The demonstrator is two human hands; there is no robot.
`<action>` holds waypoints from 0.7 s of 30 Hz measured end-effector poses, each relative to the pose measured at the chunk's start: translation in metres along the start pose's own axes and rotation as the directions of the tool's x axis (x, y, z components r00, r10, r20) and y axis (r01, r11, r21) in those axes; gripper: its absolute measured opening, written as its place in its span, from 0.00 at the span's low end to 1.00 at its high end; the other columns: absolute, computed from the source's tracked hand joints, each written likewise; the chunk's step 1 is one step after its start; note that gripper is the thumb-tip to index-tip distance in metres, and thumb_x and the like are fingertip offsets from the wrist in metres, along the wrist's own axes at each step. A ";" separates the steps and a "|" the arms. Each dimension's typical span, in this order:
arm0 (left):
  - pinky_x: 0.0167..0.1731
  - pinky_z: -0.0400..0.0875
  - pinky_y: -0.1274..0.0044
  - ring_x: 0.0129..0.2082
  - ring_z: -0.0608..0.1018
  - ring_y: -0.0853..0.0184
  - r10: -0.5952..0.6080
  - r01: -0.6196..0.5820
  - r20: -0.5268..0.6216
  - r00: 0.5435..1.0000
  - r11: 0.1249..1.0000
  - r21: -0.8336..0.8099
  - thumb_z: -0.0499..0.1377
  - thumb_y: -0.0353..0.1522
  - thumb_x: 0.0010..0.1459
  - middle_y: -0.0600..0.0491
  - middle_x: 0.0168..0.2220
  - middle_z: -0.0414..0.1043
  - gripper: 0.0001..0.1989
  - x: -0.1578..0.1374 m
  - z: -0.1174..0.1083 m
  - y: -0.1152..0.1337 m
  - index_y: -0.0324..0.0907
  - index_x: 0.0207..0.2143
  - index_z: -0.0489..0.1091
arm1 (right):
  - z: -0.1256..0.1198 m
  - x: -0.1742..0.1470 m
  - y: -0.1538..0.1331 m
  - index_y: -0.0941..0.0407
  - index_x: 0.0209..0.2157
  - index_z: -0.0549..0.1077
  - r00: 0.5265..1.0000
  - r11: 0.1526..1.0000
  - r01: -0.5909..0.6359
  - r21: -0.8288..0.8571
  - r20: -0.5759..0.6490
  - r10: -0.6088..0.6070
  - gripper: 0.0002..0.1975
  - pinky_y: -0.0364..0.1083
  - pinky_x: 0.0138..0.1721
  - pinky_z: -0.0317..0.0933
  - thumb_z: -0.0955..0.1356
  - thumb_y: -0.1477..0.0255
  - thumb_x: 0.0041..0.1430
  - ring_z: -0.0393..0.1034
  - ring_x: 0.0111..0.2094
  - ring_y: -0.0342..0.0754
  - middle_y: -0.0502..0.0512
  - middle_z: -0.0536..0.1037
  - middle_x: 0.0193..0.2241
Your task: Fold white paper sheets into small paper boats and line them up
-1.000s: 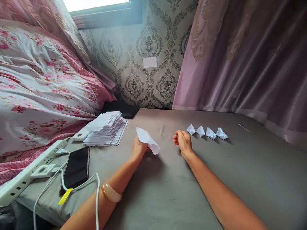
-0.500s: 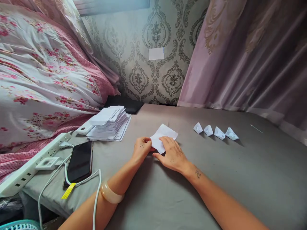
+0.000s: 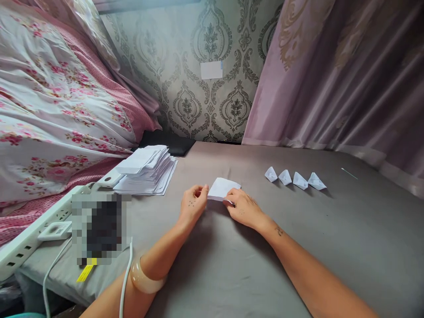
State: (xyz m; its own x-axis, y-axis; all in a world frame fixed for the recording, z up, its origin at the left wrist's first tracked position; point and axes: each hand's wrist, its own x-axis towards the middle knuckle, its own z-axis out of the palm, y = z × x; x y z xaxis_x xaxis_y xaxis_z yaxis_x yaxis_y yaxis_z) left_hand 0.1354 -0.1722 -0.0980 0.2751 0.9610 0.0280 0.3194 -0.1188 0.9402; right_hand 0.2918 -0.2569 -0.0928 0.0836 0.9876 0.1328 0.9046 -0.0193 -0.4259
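Observation:
A small white sheet of paper (image 3: 224, 187) is between my two hands, just above the grey cloth-covered surface. My left hand (image 3: 194, 201) pinches its left corner between thumb and fingers, and a pale bangle sits on that forearm. With closed fingers, my right hand (image 3: 243, 206) grips the near right edge, where the paper curls a little. Whether the sheet has creases, I cannot make out. To the right, several folded paper boats (image 3: 300, 181) stand in a row.
At the left lies a stack of white paper (image 3: 145, 174), with a black flat item (image 3: 179, 143) behind it. Nearer are a power strip (image 3: 43, 227), a white cable (image 3: 126, 278) and a pixel-blurred object (image 3: 104, 229). A thin white stick (image 3: 349, 172) lies far right.
The paper has turned so that an edge faces me. My right hand has moved from lying over the sheet to gripping its near edge. The view has shifted slightly.

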 end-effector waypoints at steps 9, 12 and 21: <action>0.26 0.64 0.77 0.26 0.73 0.63 -0.084 0.080 0.175 0.981 0.996 0.029 0.43 0.54 0.56 0.49 0.22 0.73 0.33 0.014 -0.009 0.001 0.38 0.24 0.73 | -0.006 0.006 0.019 0.57 0.23 0.69 0.989 0.950 -0.132 0.283 0.107 0.105 0.13 0.41 0.26 0.53 0.63 0.64 0.55 0.62 0.25 0.42 0.48 0.69 0.24; 0.25 0.64 0.77 0.27 0.74 0.62 -0.115 0.104 0.195 0.974 0.993 0.063 0.49 0.53 0.53 0.50 0.21 0.73 0.28 0.014 -0.010 -0.005 0.38 0.24 0.73 | 0.001 0.009 0.020 0.57 0.19 0.64 0.979 0.958 -0.203 0.204 0.020 0.203 0.18 0.41 0.26 0.52 0.62 0.61 0.56 0.61 0.25 0.42 0.50 0.68 0.25; 0.26 0.63 0.78 0.27 0.74 0.66 -0.039 -0.024 0.203 0.978 0.953 0.300 0.58 0.37 0.49 0.51 0.28 0.74 0.13 0.013 -0.006 -0.020 0.39 0.36 0.70 | 0.017 0.006 0.009 0.57 0.22 0.68 0.935 0.946 -0.323 -0.021 -0.162 0.315 0.18 0.44 0.34 0.56 0.60 0.61 0.60 0.66 0.31 0.45 0.57 0.69 0.34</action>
State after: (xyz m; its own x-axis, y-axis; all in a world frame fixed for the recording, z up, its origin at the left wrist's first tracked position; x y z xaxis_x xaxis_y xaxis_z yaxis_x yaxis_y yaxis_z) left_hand 0.1273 -0.1553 -0.1144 0.4406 0.8943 -0.0780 0.5702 -0.2117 0.7937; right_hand 0.2935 -0.2482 -0.1108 0.4313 0.8920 0.1351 0.8376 -0.3403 -0.4273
